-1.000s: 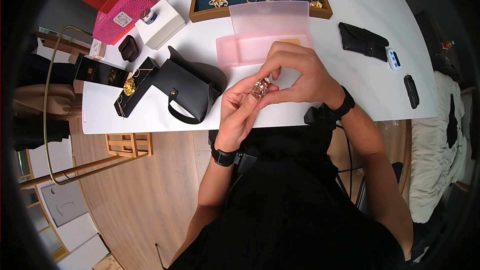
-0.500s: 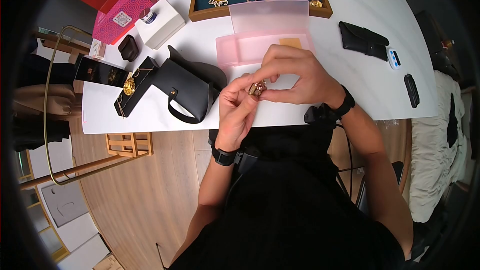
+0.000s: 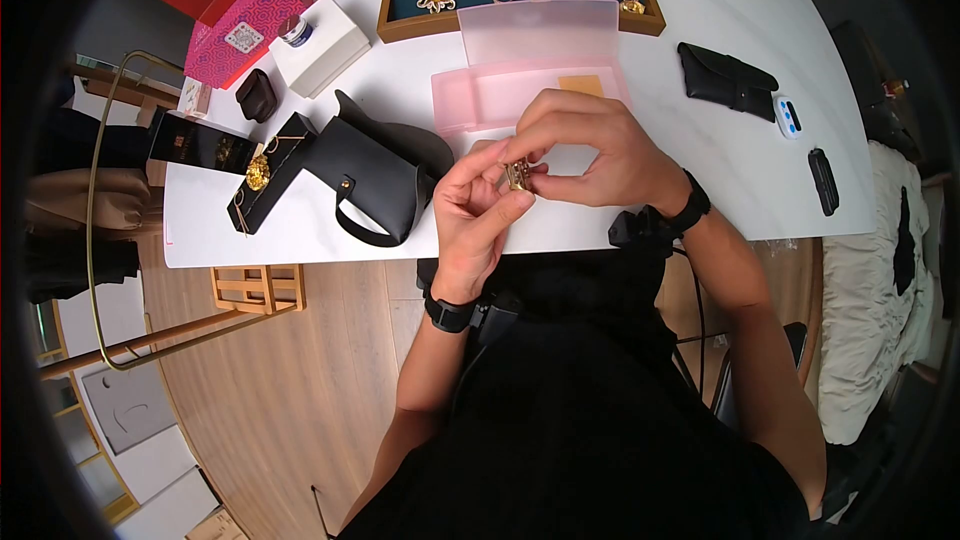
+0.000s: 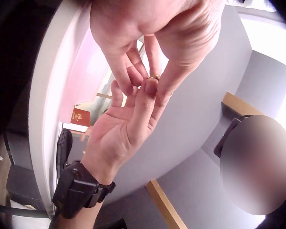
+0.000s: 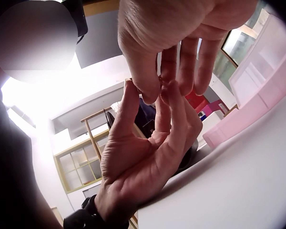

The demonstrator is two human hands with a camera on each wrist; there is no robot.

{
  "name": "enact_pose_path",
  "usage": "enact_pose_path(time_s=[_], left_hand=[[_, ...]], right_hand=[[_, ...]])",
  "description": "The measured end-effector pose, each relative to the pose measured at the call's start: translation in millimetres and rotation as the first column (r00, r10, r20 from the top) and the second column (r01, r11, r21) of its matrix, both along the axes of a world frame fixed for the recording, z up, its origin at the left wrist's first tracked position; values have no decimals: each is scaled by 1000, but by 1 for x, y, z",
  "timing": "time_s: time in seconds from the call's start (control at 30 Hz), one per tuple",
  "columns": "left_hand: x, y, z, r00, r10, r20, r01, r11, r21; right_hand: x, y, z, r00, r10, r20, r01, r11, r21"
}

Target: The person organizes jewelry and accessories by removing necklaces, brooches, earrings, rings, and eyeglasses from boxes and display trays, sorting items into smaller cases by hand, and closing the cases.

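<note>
Above the front edge of the table, both hands pinch a small gold jewelry piece (image 3: 518, 176) set with stones. My left hand (image 3: 474, 220) holds it from the left between thumb and fingertips. From the right, the bent fingers and thumb of my right hand (image 3: 600, 152) grip its other side. Fingertips cover most of the piece in both wrist views. Just beyond the hands lies an opened pink translucent case (image 3: 455, 105), a tan card (image 3: 580, 85) inside it. A black handbag (image 3: 370, 175) stands beside the left hand.
A wooden jewelry tray (image 3: 520, 22) lies at the back. Left are a black necklace box (image 3: 285, 155), a white box (image 3: 325, 55) and a patterned pink bag (image 3: 250, 35). On the right lie a black pouch (image 3: 725, 80), a white-and-blue device (image 3: 788, 118) and a black case (image 3: 822, 183).
The jewelry piece has been turned between the fingers, from its wide stone-set face to a narrower gold side. Both hands stay in nearly the same place, shifting only their fingers.
</note>
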State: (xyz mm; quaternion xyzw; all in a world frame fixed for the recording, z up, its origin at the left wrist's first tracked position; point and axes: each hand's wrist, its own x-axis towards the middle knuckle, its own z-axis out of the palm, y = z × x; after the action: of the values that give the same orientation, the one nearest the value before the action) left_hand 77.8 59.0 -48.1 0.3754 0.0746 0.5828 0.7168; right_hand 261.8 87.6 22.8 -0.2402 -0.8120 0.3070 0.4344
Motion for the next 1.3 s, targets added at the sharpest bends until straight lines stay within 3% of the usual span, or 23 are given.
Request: enact_pose_path(time_s=[0.3, 0.67, 0.9, 1.3], left_hand=[[2, 1, 0, 996, 71, -62, -71, 997, 10], [0, -3, 4, 993, 107, -46, -109, 992, -56], [1, -2, -2, 992, 125, 18, -125, 992, -8], [1, -3, 5, 986, 127, -106, -128, 992, -2]], right_hand=[[3, -1, -1, 998, -37, 54, 37, 999, 4], [2, -1, -2, 998, -69, -7, 69, 997, -24], [2, -1, -2, 999, -50, 5, 50, 999, -18], [2, -1, 0, 997, -73, -15, 73, 997, -3]])
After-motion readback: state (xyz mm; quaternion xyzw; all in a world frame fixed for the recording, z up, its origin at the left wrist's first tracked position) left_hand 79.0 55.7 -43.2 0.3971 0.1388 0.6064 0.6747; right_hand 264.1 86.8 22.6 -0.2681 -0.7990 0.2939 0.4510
